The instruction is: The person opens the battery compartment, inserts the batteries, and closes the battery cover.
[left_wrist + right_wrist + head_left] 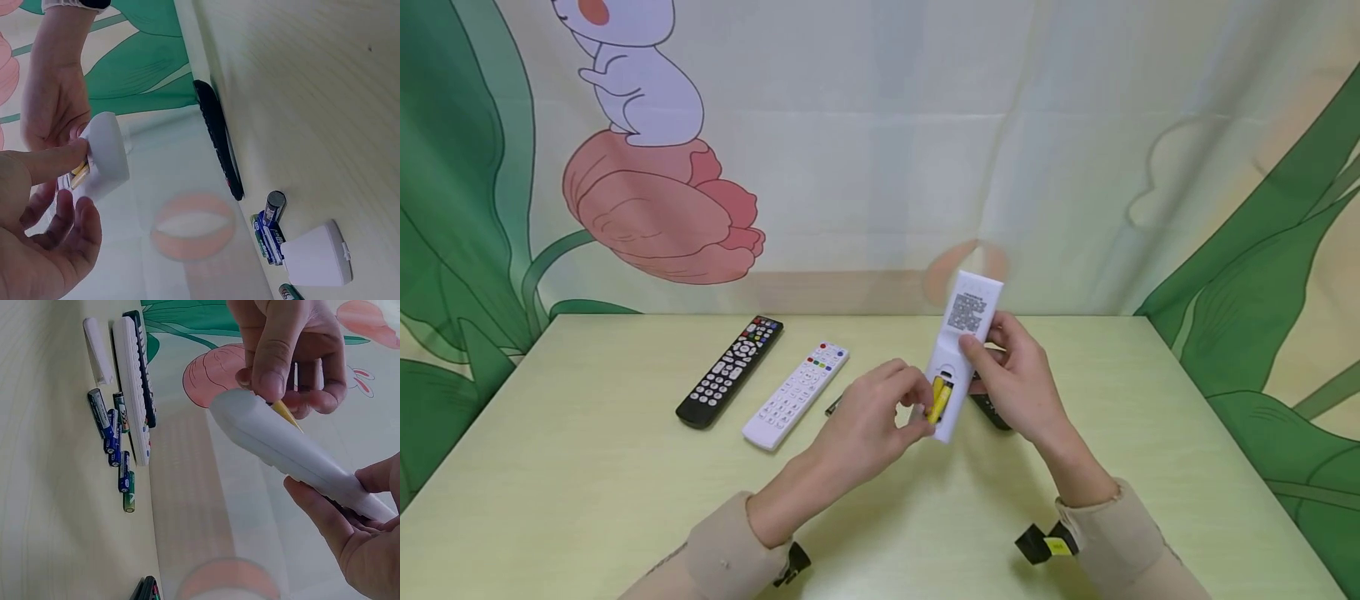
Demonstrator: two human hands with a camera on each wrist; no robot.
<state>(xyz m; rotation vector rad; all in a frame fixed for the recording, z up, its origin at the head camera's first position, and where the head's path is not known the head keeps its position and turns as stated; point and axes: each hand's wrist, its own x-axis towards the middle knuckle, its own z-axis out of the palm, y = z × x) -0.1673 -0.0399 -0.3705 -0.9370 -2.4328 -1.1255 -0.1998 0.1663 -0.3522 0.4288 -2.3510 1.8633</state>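
My right hand (1018, 387) holds a white remote control (966, 304) raised above the table, its back turned up and thumb laid across it. The battery compartment at its lower end is uncovered, and yellow batteries (939, 402) show in it, one sitting at a slant. With thumb and fingers, my left hand (865, 421) pinches the outer end of the slanted yellow battery at the compartment's edge. From the right wrist view, a yellow battery (285, 414) sticks up past the side of the remote beneath the left fingertips. The buttons face away in the head view.
A black remote (730, 372) and a second white remote (797, 396) lie at the left. Another black remote (992, 412) is partly hidden behind the right hand. Several loose blue and green batteries (114, 437) lie beside a white battery cover (97, 353) on the table.
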